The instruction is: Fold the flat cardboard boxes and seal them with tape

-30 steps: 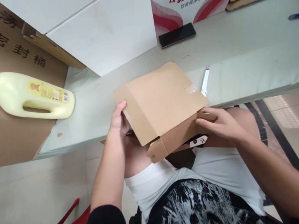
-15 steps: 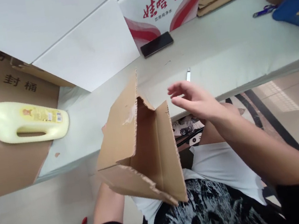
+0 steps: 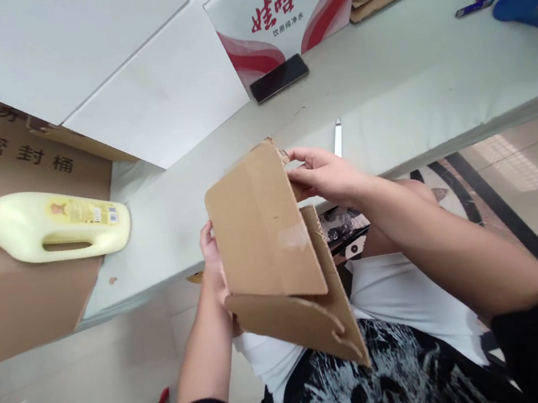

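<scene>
A small brown cardboard box (image 3: 258,230) with loose flaps is held over my lap, at the table's front edge. My left hand (image 3: 211,254) grips it from the left side, most of its fingers hidden behind the cardboard. At the box's upper right edge, my right hand (image 3: 320,172) has its fingers closed on a flap near the torn corner. The near flap (image 3: 292,326) sticks out toward me with a ragged edge. Just beyond my right hand, a slim white-and-metal utility knife (image 3: 338,136) lies on the table.
A black phone (image 3: 279,78) rests against a white carton with red lettering (image 3: 288,7). To the left, a pale yellow jug (image 3: 64,222) lies on a large brown carton (image 3: 25,298). Blue-handled scissors (image 3: 477,4) and a blue container (image 3: 530,4) are at the right.
The box has turned, so its opening faces more to the right and a broad side shows. My right hand has moved left from the air onto the box's edge.
</scene>
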The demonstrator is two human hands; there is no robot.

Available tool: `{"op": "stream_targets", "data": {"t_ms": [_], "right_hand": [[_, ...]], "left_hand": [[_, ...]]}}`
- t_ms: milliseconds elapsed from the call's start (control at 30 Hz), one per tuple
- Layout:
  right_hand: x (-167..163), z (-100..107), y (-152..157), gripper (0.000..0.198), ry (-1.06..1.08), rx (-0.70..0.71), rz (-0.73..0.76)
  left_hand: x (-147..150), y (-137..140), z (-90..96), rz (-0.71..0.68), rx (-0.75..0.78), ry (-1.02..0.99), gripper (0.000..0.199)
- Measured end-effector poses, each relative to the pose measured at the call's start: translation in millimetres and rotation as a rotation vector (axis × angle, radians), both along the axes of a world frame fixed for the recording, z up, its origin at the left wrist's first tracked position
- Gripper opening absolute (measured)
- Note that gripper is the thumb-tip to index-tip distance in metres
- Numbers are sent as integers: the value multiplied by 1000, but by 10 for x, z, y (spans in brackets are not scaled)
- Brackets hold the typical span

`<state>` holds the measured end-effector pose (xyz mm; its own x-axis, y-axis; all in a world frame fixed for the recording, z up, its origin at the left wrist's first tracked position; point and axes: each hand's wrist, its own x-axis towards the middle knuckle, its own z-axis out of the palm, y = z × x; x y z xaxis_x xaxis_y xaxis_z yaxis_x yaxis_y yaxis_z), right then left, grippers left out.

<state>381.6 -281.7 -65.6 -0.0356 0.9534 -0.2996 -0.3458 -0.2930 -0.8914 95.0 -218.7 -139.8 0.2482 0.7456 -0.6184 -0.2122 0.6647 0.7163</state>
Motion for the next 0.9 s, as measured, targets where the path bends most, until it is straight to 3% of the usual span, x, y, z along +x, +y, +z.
{"op": "stream_targets", "data": {"t_ms": [167, 300, 400, 533, 667, 767, 900], "right_hand": [[77, -252, -93, 32, 289, -183, -200], [224, -478, -400, 42, 339, -336, -29], [261, -606, -640, 48, 357, -260, -13], [100, -658, -829, 60, 387, -129, -171], [-72, -635, -897, 60, 159, -194, -399], [-53, -611, -945, 56, -32, -104, -521], [67, -565, -1096, 51, -162, -80, -542]], "left_hand": [[148, 102, 42, 156, -101, 48, 36], [193, 182, 54, 356, 116, 74, 28], [252, 198, 61, 487, 303, 128, 20], [439, 74, 99, 617, 373, 120, 21], [646, -117, 204, 499, 327, -30, 33], [764, -154, 321, 375, 380, -134, 47], [963, -39, 457, 324, 397, -235, 45]]}}
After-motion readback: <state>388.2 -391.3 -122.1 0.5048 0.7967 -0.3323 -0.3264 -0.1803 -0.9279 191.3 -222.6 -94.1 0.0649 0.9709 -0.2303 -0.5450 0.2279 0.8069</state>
